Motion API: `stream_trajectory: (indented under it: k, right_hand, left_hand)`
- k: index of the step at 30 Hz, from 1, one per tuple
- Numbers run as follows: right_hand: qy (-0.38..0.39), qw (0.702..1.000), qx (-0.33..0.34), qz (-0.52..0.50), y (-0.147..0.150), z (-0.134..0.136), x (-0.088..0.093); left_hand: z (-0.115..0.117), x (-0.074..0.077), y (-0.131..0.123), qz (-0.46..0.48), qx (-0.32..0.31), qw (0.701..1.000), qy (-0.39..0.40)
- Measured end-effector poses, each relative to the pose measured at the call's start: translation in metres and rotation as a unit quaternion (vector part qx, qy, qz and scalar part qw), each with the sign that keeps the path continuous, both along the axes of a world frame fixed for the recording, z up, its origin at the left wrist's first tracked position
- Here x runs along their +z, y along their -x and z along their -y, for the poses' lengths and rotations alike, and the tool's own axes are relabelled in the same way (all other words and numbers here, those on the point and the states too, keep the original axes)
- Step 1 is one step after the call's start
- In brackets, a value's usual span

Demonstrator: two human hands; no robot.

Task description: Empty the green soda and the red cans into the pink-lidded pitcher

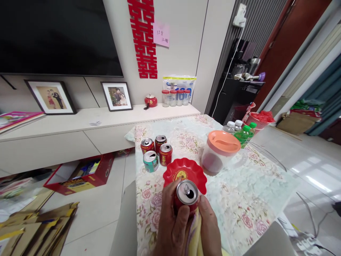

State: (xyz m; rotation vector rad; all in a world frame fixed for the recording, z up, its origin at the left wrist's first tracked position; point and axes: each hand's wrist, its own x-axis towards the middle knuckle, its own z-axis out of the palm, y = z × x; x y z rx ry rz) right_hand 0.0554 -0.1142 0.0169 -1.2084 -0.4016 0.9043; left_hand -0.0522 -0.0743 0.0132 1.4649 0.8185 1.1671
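I hold an opened red drink can [186, 195] upright close to me, over the near part of the floral tablecloth [239, 192]. My left hand [172, 222] wraps around the can's left side and front. My right hand [210, 227] presses a yellow cloth [194, 231] against the can's lower right side. Just beyond the can lies a red scalloped plate [186, 171]. Further back on the left stand three more red cans [160, 147] and one teal can [150, 161], all opened.
A clear pitcher with an orange lid [220, 151] stands right of the plate, with several bottles [243, 132] behind it. A long low TV cabinet [80, 131] runs along the wall. A red box [82, 174] and flattened cardboard [34, 224] lie on the floor at left.
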Motion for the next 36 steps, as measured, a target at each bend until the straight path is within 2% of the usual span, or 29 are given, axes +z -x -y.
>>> stream_trajectory:
  k: [3,5,8,12,15,18,22,25,28,31,36]
  right_hand:
    - [0.026,0.999,-0.024,-0.01,0.001,0.003,0.0]
    - [0.038,0.998,-0.039,-0.011,0.003,0.005,0.0]
    - [0.044,0.998,-0.053,-0.008,0.011,0.008,-0.003]
    - [0.026,0.998,-0.062,0.013,0.02,0.017,-0.006]
    - [0.005,0.99,-0.069,0.121,0.016,0.023,0.001]
    - [-0.017,0.982,-0.032,0.185,0.005,0.02,0.018]
    - [-0.002,0.997,0.034,0.068,-0.009,0.009,0.04]
    - [0.016,0.996,0.08,0.044,-0.015,0.002,0.045]
    - [0.027,0.995,0.082,0.054,-0.016,-0.001,0.04]
    - [0.039,0.995,0.067,0.068,-0.013,-0.002,0.027]
    - [0.054,0.994,0.048,0.082,-0.001,-0.001,0.01]
  left_hand:
    - [0.008,0.012,-0.004,0.022,-0.03,0.994,0.103]
    - [0.012,0.022,-0.008,0.063,-0.017,0.986,0.154]
    - [0.014,0.033,-0.011,0.067,0.001,0.98,0.189]
    - [0.011,0.033,-0.01,0.06,-0.002,0.975,0.215]
    - [0.012,0.03,-0.008,0.05,-0.023,0.971,0.234]
    - [0.014,0.032,-0.006,0.048,-0.05,0.97,0.235]
    - [0.013,0.037,-0.003,0.049,-0.083,0.971,0.217]
    - [0.013,0.037,-0.001,0.039,-0.068,0.975,0.21]
    - [0.015,0.033,-0.001,0.055,-0.026,0.974,0.218]
    - [0.013,0.032,-0.002,0.068,0.012,0.98,0.186]
    - [0.005,0.034,0.0,0.065,0.026,0.984,0.162]
